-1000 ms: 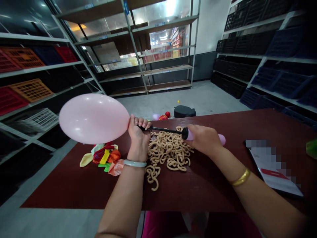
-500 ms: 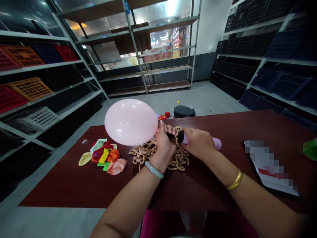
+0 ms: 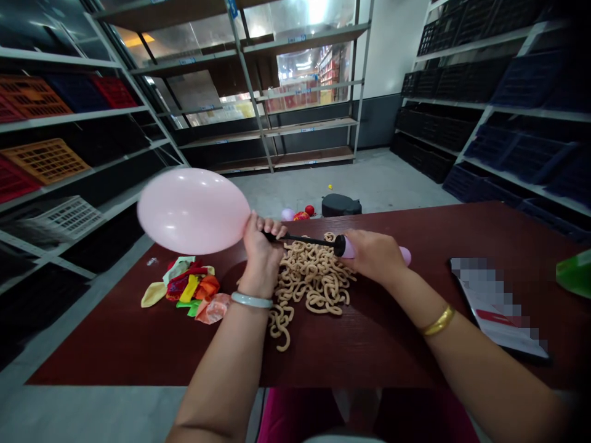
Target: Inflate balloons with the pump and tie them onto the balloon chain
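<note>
An inflated pink balloon [image 3: 194,211] hangs over the left part of the dark red table [image 3: 138,344]. My left hand [image 3: 261,246] is closed round the balloon's neck and the black tip of a hand pump. My right hand [image 3: 376,255] grips the pump's pink barrel [image 3: 351,247], and its thin black rod [image 3: 305,240] is drawn out between the two hands. Under the pump lies a heap of tan rope loops [image 3: 309,280]. A pile of flat coloured balloons [image 3: 189,289] lies to the left of my left wrist.
A phone with a blurred screen [image 3: 498,307] lies on the table at the right, and a green object [image 3: 575,274] sits at the right edge. On the floor beyond are a black bag [image 3: 340,205] and small balloons [image 3: 300,214]. Metal shelves with crates [image 3: 46,160] line both sides.
Half a second ago the pump was pushed in, hands close together. My left hand has since moved left with the balloon, and the rod is drawn out again.
</note>
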The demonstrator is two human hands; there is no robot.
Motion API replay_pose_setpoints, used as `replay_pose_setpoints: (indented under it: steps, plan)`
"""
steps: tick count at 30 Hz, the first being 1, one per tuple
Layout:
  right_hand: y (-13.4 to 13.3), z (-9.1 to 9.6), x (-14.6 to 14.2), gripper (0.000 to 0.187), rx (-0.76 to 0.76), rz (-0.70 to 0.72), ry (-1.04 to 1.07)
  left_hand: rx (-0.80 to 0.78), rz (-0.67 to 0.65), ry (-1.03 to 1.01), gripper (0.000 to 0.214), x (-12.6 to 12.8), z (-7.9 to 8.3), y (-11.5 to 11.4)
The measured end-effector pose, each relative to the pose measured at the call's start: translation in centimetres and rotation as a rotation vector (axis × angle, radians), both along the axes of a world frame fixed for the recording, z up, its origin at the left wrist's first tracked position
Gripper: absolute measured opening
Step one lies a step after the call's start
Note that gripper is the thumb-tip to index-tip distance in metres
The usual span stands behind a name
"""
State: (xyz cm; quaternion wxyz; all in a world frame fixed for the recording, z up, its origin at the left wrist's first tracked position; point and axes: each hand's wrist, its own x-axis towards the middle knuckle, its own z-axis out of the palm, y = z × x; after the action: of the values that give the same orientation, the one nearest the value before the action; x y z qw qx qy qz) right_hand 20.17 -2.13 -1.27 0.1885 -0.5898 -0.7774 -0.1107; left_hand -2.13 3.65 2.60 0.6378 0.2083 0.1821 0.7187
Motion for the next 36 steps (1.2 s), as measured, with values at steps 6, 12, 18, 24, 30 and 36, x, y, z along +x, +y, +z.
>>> replay_pose_setpoints:
  steps: [6, 12, 18, 24, 30, 36]
  plan:
    - [-0.8, 0.9, 0.2, 0.049, 0.067, -0.019, -0.016, 0.085, 0.015, -0.071, 0.042, -1.4, 1.7, -0.6]
    - [-1.2, 1.0, -0.3, 0.045, 0.054, -0.047, -0.041, 0.054, -0.007, -0.05, 0.043, 2.2, 0.0, -1.3]
    - [-1.8, 1.4, -1.6, 0.046, 0.03, -0.022, -0.023, 0.021, -0.056, 0.026, 0.045, 6.4, -1.0, -3.5]
    - [-1.7, 1.1, -2.3, 0.048, 0.038, -0.005, 0.02, 0.007, -0.081, 0.032, 0.046, 8.0, -1.0, -4.8]
    - [-0.4, 0.6, -1.4, 0.048, 0.057, 0.025, 0.003, 0.027, -0.067, 0.033, 0.044, 5.0, -1.0, -2.4]
    - [0.4, 1.1, 1.3, 0.049, 0.09, 0.018, -0.042, 0.041, 0.032, -0.027, 0.045, -0.3, 0.8, -0.1]
